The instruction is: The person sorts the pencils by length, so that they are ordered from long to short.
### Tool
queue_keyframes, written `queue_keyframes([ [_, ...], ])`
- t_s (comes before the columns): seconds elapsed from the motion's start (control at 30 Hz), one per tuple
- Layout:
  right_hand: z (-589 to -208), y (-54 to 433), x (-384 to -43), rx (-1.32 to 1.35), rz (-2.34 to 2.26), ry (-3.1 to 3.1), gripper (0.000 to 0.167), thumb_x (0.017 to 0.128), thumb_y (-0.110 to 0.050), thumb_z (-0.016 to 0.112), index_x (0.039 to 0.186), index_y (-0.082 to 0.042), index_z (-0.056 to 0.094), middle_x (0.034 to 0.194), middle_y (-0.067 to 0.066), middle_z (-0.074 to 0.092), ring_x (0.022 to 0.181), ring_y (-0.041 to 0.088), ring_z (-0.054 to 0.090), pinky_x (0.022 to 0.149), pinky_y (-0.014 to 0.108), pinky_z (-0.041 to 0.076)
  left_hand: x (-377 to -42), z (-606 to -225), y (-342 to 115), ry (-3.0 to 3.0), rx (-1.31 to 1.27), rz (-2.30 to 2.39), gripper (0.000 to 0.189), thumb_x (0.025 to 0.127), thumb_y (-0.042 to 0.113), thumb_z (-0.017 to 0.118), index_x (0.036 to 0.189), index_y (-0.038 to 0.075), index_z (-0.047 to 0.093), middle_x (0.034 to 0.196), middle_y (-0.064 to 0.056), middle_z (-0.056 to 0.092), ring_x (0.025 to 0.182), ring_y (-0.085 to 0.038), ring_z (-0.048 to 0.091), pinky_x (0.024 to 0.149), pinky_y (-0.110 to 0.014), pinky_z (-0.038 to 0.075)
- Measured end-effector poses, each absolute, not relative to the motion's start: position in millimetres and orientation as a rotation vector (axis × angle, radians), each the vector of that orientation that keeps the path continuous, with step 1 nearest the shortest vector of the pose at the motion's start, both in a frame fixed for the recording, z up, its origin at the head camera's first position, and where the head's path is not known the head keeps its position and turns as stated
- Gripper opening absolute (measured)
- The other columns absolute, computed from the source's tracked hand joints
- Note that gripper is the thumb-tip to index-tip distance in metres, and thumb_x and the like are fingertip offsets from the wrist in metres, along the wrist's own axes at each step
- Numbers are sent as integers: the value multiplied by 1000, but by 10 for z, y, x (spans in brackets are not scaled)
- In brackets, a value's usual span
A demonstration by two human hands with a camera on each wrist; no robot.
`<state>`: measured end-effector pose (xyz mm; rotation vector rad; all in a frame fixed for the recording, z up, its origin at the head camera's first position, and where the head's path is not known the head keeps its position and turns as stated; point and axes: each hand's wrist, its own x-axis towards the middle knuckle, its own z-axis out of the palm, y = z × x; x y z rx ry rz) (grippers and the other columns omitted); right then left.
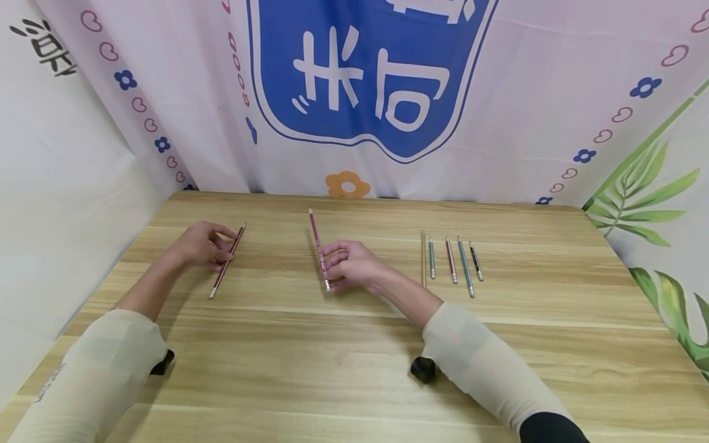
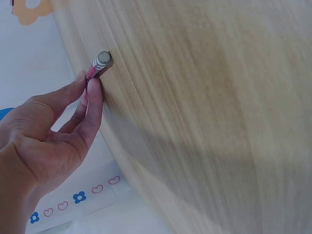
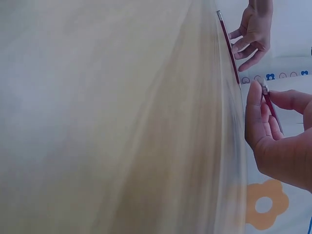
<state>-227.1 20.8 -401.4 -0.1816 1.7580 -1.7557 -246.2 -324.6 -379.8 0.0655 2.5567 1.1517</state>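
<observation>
My left hand (image 1: pixel 204 245) pinches a dark red pencil (image 1: pixel 220 277) near the table's left side. The pencil slants, with its white eraser end toward me. In the left wrist view, thumb and fingers meet just behind the pencil's metal band (image 2: pixel 101 60). Farther right, my right hand (image 1: pixel 354 266) pinches a magenta pencil (image 1: pixel 316 232) near its eraser end, the other end pointing away from me. The right wrist view shows this pencil (image 3: pixel 272 108) between thumb and fingers, with the left hand (image 3: pixel 253 36) and its pencil beyond.
On the wooden table (image 1: pixel 332 369), right of my right hand, several pencils lie side by side: a tan one (image 1: pixel 423 258), a short teal one (image 1: pixel 432 259), a red one (image 1: pixel 451 261), a long blue one (image 1: pixel 465 267) and a black one (image 1: pixel 476 261). A printed curtain (image 1: pixel 210 123) hangs behind.
</observation>
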Motion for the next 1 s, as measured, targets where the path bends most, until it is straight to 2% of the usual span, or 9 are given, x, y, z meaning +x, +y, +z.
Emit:
queue_keyframes([
  [0.47,-4078,28,-2317,-169,-1757,1749,50,89,19,61,137,6,51,97,9,59,74,19,61,62,27,64,-2481,-3811,-3254,2551,61,1155,52,89,-16,70,137,-20,48,93,-18,59,69,-18,65,61,-33,66],
  [0.77,-4051,-56,-2321,-161,-1745,1751,44,95,11,61,138,4,53,105,17,64,76,20,63,61,27,64,-2512,-3829,-3275,2541,54,1149,51,90,-16,68,137,-20,47,93,-18,59,68,-19,65,59,-33,66],
  [1.0,-4050,-98,-2328,-179,-1737,1739,49,94,12,62,142,2,52,104,19,66,78,23,66,68,33,67,-2502,-3826,-3270,2538,45,1150,51,90,-16,68,137,-20,47,94,-19,59,69,-19,65,60,-33,66],
])
